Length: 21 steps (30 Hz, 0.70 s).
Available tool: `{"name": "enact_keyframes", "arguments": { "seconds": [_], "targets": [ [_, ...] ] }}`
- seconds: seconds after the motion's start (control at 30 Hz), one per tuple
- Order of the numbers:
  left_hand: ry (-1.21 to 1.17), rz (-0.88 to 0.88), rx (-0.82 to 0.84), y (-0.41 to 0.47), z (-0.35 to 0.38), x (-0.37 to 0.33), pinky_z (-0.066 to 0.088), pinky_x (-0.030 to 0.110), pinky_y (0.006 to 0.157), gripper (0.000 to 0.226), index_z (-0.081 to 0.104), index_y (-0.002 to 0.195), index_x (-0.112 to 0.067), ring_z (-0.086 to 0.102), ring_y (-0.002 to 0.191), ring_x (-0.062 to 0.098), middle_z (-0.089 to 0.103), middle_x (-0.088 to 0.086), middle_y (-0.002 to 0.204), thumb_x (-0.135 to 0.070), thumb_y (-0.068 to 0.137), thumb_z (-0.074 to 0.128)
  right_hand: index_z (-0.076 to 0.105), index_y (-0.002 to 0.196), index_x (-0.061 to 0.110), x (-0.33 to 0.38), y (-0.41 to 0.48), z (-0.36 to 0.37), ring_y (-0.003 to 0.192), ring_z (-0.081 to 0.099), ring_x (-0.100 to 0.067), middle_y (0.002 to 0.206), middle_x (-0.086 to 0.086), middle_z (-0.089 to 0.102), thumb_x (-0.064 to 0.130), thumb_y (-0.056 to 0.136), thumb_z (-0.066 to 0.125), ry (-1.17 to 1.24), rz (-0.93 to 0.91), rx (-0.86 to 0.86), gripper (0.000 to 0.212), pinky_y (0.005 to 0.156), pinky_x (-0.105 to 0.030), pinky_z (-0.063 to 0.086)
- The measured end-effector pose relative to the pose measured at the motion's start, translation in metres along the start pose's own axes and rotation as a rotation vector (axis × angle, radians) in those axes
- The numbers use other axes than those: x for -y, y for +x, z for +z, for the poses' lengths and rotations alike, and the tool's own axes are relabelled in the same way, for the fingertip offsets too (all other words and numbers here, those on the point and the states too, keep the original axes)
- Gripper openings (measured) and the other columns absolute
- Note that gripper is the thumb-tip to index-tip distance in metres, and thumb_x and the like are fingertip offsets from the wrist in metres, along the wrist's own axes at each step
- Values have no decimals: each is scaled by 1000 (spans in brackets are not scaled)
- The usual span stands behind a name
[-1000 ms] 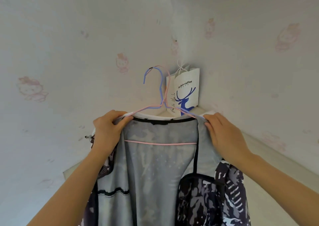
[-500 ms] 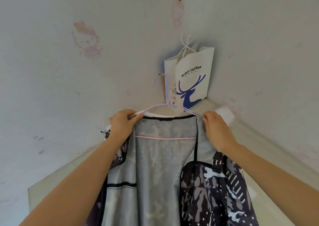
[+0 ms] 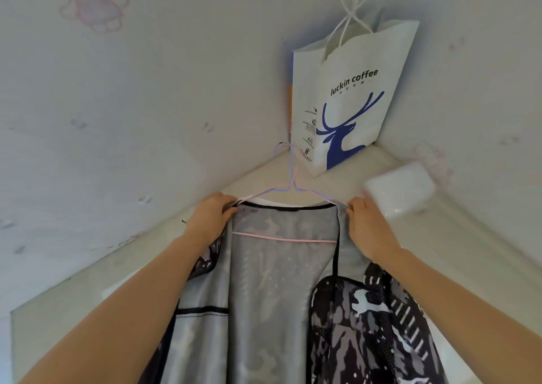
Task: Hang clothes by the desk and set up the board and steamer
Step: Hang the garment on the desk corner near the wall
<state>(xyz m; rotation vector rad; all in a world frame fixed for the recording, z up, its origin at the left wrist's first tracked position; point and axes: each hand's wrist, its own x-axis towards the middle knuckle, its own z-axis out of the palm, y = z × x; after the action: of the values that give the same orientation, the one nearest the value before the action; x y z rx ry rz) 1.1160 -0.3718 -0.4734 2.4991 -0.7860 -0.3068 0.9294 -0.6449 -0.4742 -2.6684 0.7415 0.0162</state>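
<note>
Both hands hold a shirt up in front of a corner where two walls meet. The left hand has its fingers curled over the left shoulder of the shirt, with the wire end of the hangers under them. The right hand grips the right shoulder in the same way, fingers on top. The shirt is open at the front. Its pale grey inside faces the camera, and the black-and-white patterned outside shows at the lower right and a little under the left wrist. It hangs on two thin wire hangers laid together. The bottom bar of the pink hanger crosses the inside of the shirt just below the collar. The hook of the blue hanger stands up above the collar; it is blurred, and I cannot tell if it touches anything. The hook ends just beside the lower left edge of a white paper bag with a blue deer and the words "luckin coffee". The bag stands upright in the very corner of the desk, close to both walls. Near the right hand, along the right wall, lies a white soft pack, also blurred. The desk's edge along the left wall runs from the bag down to the left, and a wide strip of desk shows left of the left arm. Between the collar and the bag a small piece of desk shows.
</note>
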Motion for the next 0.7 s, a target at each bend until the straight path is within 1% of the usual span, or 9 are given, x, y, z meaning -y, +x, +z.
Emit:
{"name": "enact_keyframes", "arguments": {
  "seconds": [0.03, 0.07, 0.17, 0.3, 0.37, 0.43, 0.5, 0.6, 0.7],
  "targets": [
    [23, -1, -4, 4, 2, 0, 42, 32, 81, 21, 72, 109, -8, 60, 90, 33, 65, 17, 94, -10, 90, 63, 52, 98, -1, 2, 4, 1, 98, 51, -36, 101, -19, 55, 15, 100, 35, -20, 3, -11, 23, 95, -42, 39],
    [41, -4, -13, 8, 5, 0, 43, 33, 80, 20, 72, 107, -7, 60, 88, 33, 64, 17, 92, -9, 90, 62, 52, 98, -1, 4, 8, 2, 95, 51, -36, 100, -19, 55, 14, 99, 36, -33, 14, -30, 22, 92, -43, 39],
    [75, -3, -44, 26, 9, -4, 47, 40, 77, 17, 72, 102, -3, 59, 84, 37, 61, 21, 87, -8, 91, 60, 52, 102, -1, 8, 24, 2, 96, 50, -38, 104, -21, 55, 13, 98, 38, -62, 61, -68, 20, 76, -44, 42],
    [145, -21, -74, 54, 12, -13, 48, 45, 77, 20, 70, 104, -4, 59, 86, 39, 60, 22, 92, -14, 93, 57, 52, 105, -4, 4, 46, -2, 99, 49, -38, 107, -23, 56, 13, 98, 37, -93, 61, -74, 23, 71, -39, 37],
    [196, -51, -67, 61, 17, -14, 49, 45, 76, 21, 69, 106, -6, 59, 89, 39, 60, 20, 96, -17, 94, 55, 52, 106, -3, 2, 51, -1, 100, 49, -37, 108, -22, 56, 12, 98, 37, -115, 51, -62, 22, 69, -36, 33],
    [235, -67, -68, 60, 25, -11, 48, 43, 75, 22, 68, 106, -5, 59, 90, 39, 61, 20, 100, -16, 95, 52, 52, 107, -1, 0, 51, 4, 100, 50, -35, 107, -20, 55, 11, 98, 38, -153, 28, -54, 21, 66, -35, 34],
    [259, -78, -78, 56, 31, -7, 46, 41, 74, 22, 68, 107, -5, 59, 91, 39, 63, 20, 103, -14, 95, 51, 52, 110, 2, -1, 50, 8, 100, 49, -34, 108, -18, 54, 11, 98, 37, -179, 3, -48, 21, 65, -36, 34],
    [270, -95, -65, 51, 37, -3, 47, 43, 78, 23, 66, 110, -5, 58, 97, 39, 61, 20, 107, -14, 95, 51, 53, 115, 5, -4, 47, 12, 105, 47, -33, 113, -16, 52, 14, 99, 38, -216, -5, -21, 23, 67, -37, 37],
    [270, -102, -45, 46, 39, -3, 47, 46, 83, 25, 62, 117, -6, 53, 105, 38, 58, 18, 113, -14, 95, 52, 54, 114, 5, -7, 46, 13, 108, 46, -31, 116, -15, 50, 16, 100, 40, -235, -2, 3, 23, 68, -37, 38]
  ]
}}
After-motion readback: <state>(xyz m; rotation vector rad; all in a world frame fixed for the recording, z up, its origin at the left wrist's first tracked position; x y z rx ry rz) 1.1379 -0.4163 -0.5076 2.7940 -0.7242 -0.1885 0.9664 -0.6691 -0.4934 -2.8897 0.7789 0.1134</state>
